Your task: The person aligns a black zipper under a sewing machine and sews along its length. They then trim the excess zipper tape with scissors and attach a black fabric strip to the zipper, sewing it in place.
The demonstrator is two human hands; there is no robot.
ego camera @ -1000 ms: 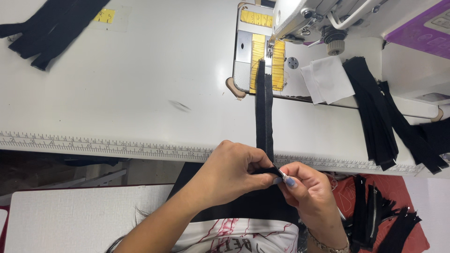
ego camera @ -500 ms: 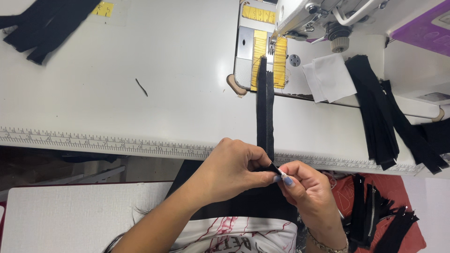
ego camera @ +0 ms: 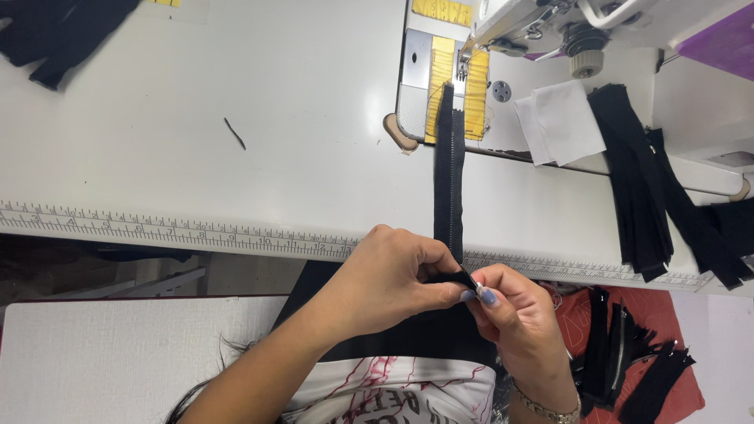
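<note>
Head view: the left hand [ego camera: 385,286] and right hand [ego camera: 514,314] both pinch the near end of the black zipper tape [ego camera: 449,169] at the table edge [ego camera: 181,229], as half a second ago. The tape's far end lies under the sewing machine [ego camera: 550,20]. The grip is unchanged; the work is holding position.

I note bare forearms, no sleeves. Right hand [ego camera: 522,314]: blue-grey nail polish, gold chain bracelet [ego camera: 546,406] at wrist. Left hand [ego camera: 385,279] unadorned. White printed shirt [ego camera: 393,392].
</note>
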